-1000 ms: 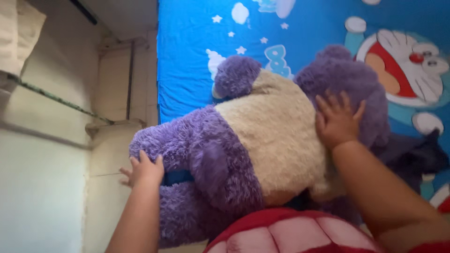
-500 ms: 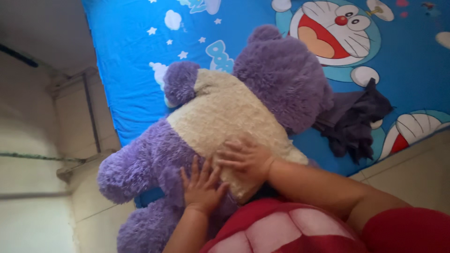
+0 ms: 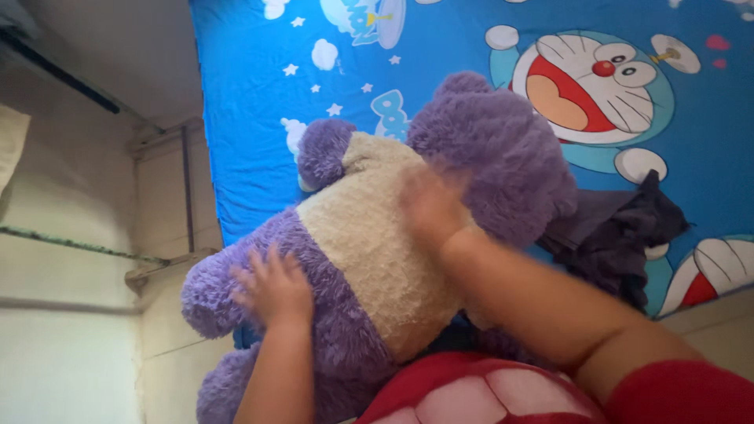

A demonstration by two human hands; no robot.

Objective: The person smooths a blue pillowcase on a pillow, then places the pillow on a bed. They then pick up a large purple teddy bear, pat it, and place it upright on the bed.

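The purple and cream teddy bear (image 3: 393, 235) is lying face down on the blue cartoon bedsheet (image 3: 251, 118). The left hand (image 3: 271, 286) is pressing flat, fingers spread, on its purple leg; the blurred right hand (image 3: 430, 208) is resting on its back, grip unclear. Lifting it looks to call for a firmer two-handed hold.

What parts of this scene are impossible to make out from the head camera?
- The right hand: motion blur smears its fingers against the purple and cream plush bear, so its grip is unclear.
- The bear's face: turned away, toward the blue cartoon bedsheet.
- The bear's lower leg: cut off by the bottom edge, beside the left hand.
- The dark cloth: crumpled, partly behind the bear; its kind is unclear.
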